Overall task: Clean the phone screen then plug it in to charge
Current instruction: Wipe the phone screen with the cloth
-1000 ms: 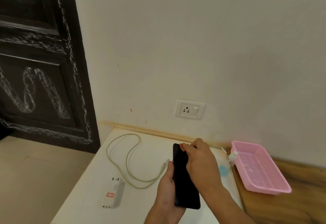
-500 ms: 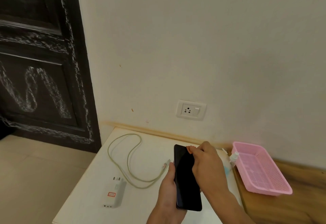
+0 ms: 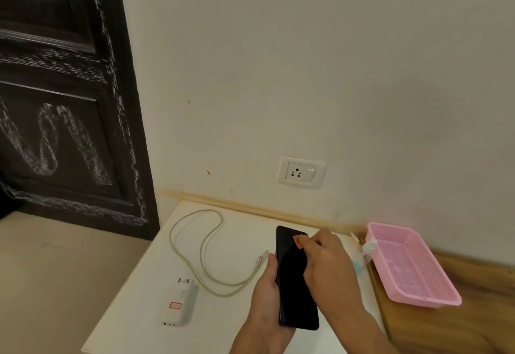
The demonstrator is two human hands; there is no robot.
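The left hand (image 3: 264, 298) comes up from the bottom edge of the frame and cradles the phone (image 3: 291, 298) along its left side, while the right hand (image 3: 328, 264) reaches in from the lower right, fingers curled, pinching a small orange piece (image 3: 298, 242) against the upper screen. The phone sits low and centre over the white table (image 3: 139, 298), dark screen up, its long axis running from the bottom edge of the frame toward the wall. There is one phone, one cable (image 3: 202, 250), one white charger (image 3: 180, 305), one wall socket (image 3: 301, 172), one pink basket (image 3: 418, 299) and one small spray bottle (image 3: 369, 245).
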